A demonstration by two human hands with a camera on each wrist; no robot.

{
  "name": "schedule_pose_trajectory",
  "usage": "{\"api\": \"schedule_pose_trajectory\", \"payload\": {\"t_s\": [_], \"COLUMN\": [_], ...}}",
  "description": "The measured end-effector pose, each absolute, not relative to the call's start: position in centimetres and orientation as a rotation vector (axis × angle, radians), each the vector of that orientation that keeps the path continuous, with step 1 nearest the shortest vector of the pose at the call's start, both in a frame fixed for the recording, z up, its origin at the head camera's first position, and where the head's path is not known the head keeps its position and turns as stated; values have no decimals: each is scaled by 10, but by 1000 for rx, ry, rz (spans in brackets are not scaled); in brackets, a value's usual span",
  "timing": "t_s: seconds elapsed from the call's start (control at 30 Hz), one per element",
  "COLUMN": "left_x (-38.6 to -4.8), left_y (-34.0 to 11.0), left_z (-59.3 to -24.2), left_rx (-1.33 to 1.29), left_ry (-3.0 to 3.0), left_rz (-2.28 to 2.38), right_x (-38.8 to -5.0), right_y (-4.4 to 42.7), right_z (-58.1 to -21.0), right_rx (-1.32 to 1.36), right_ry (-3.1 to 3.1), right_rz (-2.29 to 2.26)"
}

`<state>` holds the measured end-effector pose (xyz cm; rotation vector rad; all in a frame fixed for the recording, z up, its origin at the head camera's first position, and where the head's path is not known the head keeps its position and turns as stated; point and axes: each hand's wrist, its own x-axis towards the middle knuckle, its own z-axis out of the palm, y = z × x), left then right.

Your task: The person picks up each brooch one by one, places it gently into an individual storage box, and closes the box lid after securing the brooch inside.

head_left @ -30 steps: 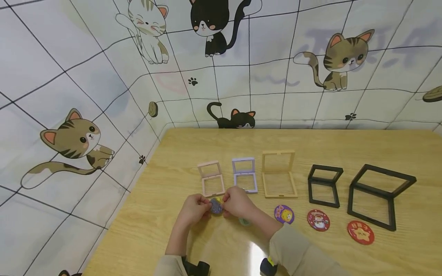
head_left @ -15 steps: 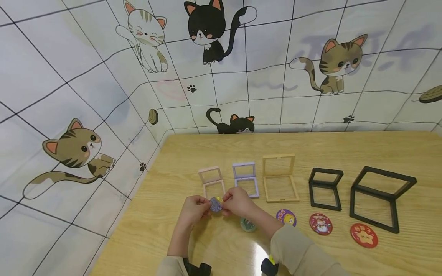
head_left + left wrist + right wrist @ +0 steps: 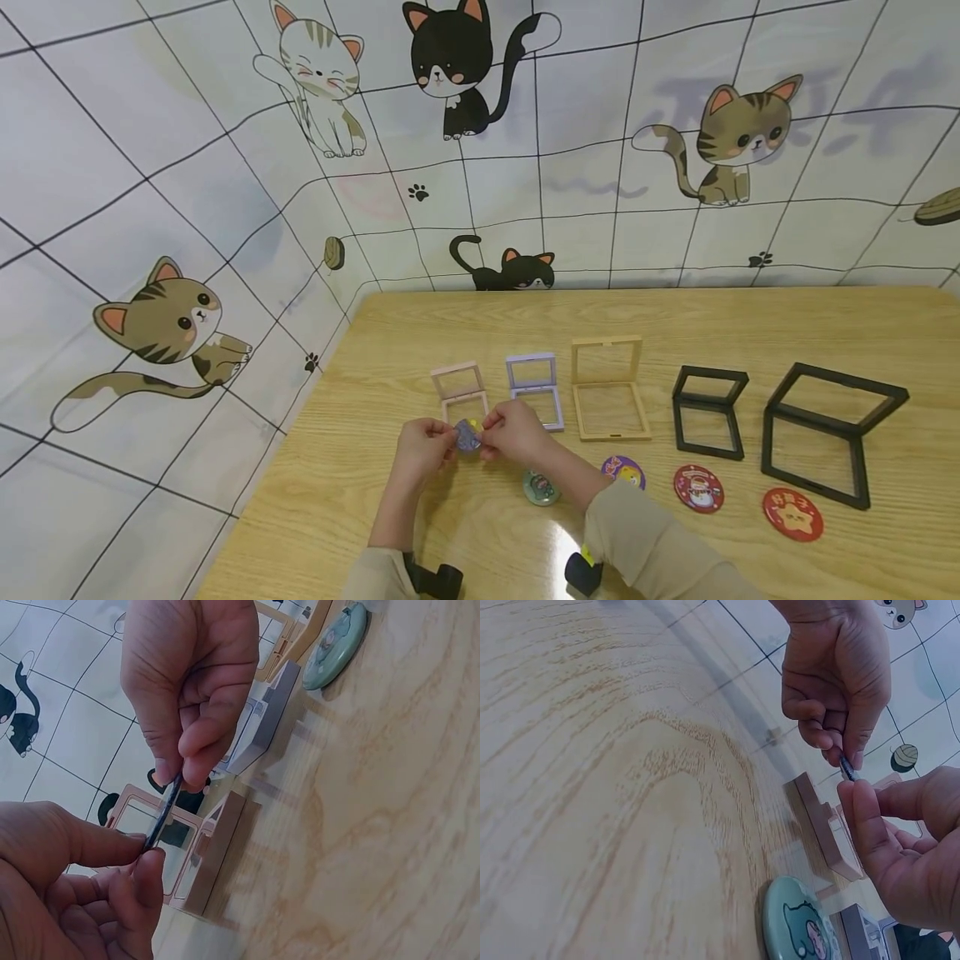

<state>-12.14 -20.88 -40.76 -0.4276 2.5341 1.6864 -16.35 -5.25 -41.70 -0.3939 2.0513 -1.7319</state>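
Between both hands, in the head view, is a small round badge [image 3: 468, 435], blue-purple with a bit of yellow. My left hand [image 3: 422, 450] pinches its left edge with thumb and fingertips. On the opposite edge, my right hand [image 3: 516, 433] pinches it the same way. Both wrist views show the badge [image 3: 165, 814] nearly edge-on, thin and dark, held above the table. Just beyond it stands a pink frame [image 3: 458, 381] with its lid raised; its lower part is partly hidden by the hands and badge. A lilac frame [image 3: 531, 386], also with lid raised, is beyond the right hand.
Further right stand a wooden-coloured frame [image 3: 611, 387], a small black frame [image 3: 708, 412] and a larger black frame [image 3: 816, 435], all opened out. Nearer lie a green badge [image 3: 541, 488], a purple badge [image 3: 624, 472] partly behind the right forearm, and two red badges [image 3: 698, 488].
Both hands have lifted the badge slightly and moved it toward the pink frame, keeping their pinch on it. The head view has tilted up a little. The green badge shows more fully.
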Motion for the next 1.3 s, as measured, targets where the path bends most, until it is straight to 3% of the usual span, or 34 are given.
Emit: {"api": "schedule_pose_trajectory", "payload": {"t_s": [1.3], "left_x": [-149], "left_y": [-214], "left_z": [-410], "left_rx": [-585], "left_ry": [2577], "left_rz": [1648], "right_x": [-186], "right_y": [-72], "right_z": [-422], "right_rx": [-209], "right_ry": [2066], "right_rz": [-1749]}}
